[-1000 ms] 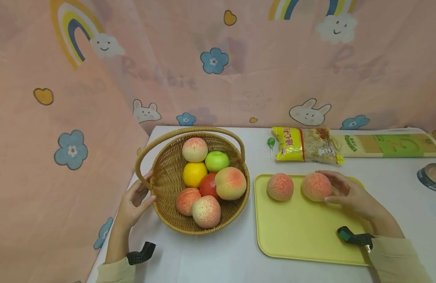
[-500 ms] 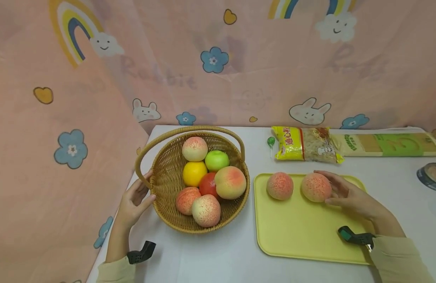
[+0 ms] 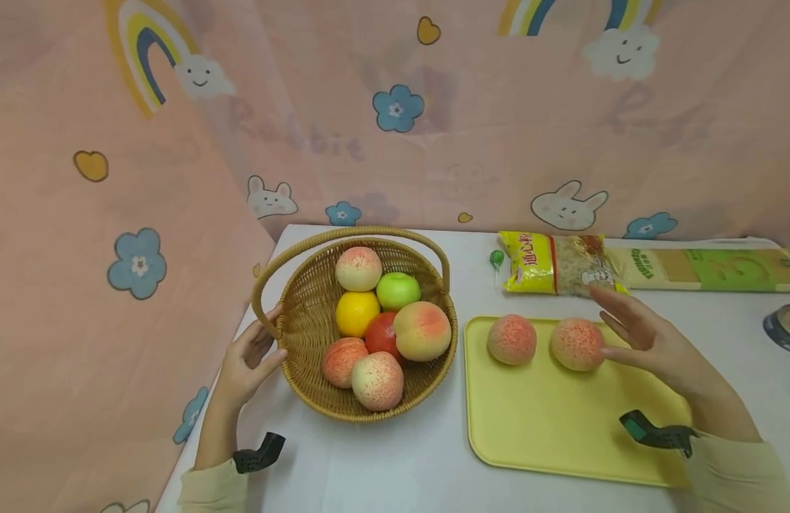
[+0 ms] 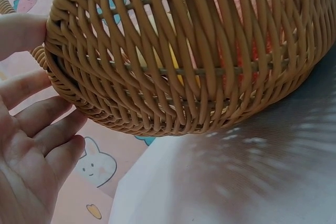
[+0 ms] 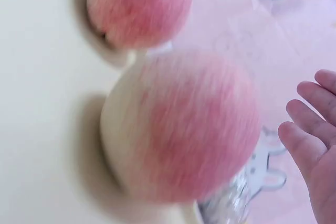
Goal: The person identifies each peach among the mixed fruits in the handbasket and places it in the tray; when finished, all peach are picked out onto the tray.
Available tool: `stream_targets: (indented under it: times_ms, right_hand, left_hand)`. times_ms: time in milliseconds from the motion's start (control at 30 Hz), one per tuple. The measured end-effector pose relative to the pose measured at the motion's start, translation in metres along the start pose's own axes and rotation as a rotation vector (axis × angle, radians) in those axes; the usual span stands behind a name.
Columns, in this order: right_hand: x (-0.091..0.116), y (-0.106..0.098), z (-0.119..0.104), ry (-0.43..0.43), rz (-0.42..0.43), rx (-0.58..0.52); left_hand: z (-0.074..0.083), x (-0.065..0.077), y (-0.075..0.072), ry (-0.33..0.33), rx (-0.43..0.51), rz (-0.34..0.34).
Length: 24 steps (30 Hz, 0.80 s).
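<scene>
My left hand (image 3: 243, 363) holds the left side of a wicker basket (image 3: 305, 331) by its rim, beside the handle's base. In the left wrist view its thumb and bent fingers (image 4: 55, 129) meet the woven edge. Inside the basket lie several peaches (image 3: 377, 381), a green apple (image 3: 397, 292), a yellow fruit (image 3: 357, 313) and a red fruit (image 3: 382, 333). Two more peaches (image 3: 512, 340) sit at the back of a yellow tray (image 3: 548, 427). My right hand (image 3: 660, 349) is spread beside the right-hand peach (image 3: 578, 345), its fingers apart from it in the right wrist view.
Behind the tray lie a green lollipop (image 3: 496, 260), a yellow-and-clear food bag (image 3: 555, 263) and a long green-and-tan packet (image 3: 709, 268). A round dark-rimmed container (image 3: 787, 328) stands at the right. A patterned pink cloth (image 3: 343, 92) hangs behind the table.
My right hand has let go of the right-hand peach, its fingers opening and drawing off to the right. The peach stays on the tray; the left hand keeps its place at the basket.
</scene>
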State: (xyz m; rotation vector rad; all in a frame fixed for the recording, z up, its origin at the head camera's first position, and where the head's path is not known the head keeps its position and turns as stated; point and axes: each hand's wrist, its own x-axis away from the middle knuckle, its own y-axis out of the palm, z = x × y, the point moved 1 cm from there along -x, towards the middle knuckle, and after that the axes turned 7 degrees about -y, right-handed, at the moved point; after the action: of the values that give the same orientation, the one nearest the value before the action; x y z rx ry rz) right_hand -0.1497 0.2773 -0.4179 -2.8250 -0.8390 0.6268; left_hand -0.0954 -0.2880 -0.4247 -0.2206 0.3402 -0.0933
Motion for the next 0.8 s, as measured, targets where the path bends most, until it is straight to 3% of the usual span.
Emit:
stream_targets:
  times_ms: [333,467,667,800]
  right_hand:
    - [-0.046,0.043,-0.026,-0.122,-0.157,-0.009]
    - [-0.067,0.063,-0.030,-0.089,-0.214,0.066]
    - [-0.097,0.094,-0.035,0.017,-0.284,0.048]
    - [-0.114,0.110,-0.032,-0.018,-0.341,0.074]
  left_hand:
    - [0.001,0.000,0.000,0.000,-0.009,-0.002]
    - [0.000,-0.001,-0.001,0.003,-0.014,-0.003]
    - [-0.001,0.000,-0.001,0.003,-0.026,-0.007]
    - [0.000,-0.001,0.000,0.010,-0.019,-0.011]
